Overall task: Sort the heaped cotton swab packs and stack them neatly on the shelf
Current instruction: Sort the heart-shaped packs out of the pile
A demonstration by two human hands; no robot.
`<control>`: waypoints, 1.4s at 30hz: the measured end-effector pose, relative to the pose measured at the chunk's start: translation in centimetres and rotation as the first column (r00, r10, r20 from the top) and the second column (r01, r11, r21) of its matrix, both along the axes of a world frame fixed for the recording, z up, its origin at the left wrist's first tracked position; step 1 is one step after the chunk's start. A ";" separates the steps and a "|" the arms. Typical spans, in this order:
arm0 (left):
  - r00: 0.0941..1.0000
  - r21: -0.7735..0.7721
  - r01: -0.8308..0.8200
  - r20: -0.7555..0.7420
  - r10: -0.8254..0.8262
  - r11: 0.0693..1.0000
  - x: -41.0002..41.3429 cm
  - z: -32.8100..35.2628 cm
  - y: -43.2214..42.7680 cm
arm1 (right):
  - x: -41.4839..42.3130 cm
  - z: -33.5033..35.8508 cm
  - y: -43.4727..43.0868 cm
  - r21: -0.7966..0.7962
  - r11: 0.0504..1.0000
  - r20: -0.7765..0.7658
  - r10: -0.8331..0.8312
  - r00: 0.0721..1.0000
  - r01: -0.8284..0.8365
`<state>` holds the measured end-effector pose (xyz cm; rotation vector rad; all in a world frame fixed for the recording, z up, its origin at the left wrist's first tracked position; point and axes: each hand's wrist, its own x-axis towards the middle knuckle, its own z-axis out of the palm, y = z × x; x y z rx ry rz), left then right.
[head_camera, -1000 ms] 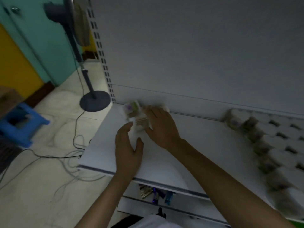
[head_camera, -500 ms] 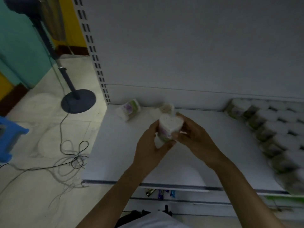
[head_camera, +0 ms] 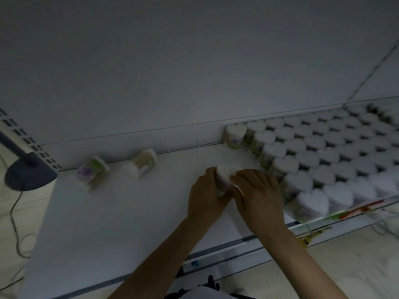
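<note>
A heart-shaped cotton swab pack (head_camera: 225,174) is held between both hands just above the white shelf (head_camera: 121,212). My left hand (head_camera: 206,195) grips its left side and my right hand (head_camera: 259,195) grips its right side; most of the pack is hidden by the fingers. Right of the hands, several upright heart-shaped packs (head_camera: 313,152) stand in neat rows that fill the shelf's right part. Two loose packs lie on their sides near the back left: one with a purple and green label (head_camera: 91,172) and one showing its wooden sticks (head_camera: 143,164).
The shelf's grey back panel (head_camera: 194,72) rises behind everything. A fan base (head_camera: 28,172) and a cable (head_camera: 15,214) sit on the pale floor at the left. The shelf's front edge (head_camera: 226,248) runs below my forearms, with a lower shelf under it.
Both hands have carried the pack from the shelf's left part rightward to the edge of the arranged rows. The view has swung right, so many more stacked packs show.
</note>
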<state>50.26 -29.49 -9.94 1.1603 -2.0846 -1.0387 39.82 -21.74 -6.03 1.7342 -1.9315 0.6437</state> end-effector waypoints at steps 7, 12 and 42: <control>0.998 -0.186 -0.059 -0.009 0.058 0.981 -3.7 -0.6 -1.4 | -2.1 0.0 -0.9 0.048 0.997 0.003 -0.065 0.998 0.065; 0.998 -0.351 -0.048 -0.044 0.035 0.935 -6.4 -0.6 -1.2 | -2.9 -0.4 -1.2 0.075 0.995 0.004 -0.065 0.998 0.065; 0.988 -0.278 0.134 0.108 -0.108 0.951 -7.0 -2.8 -1.8 | -6.9 -0.7 -5.7 0.244 0.970 0.143 -0.026 0.989 -0.010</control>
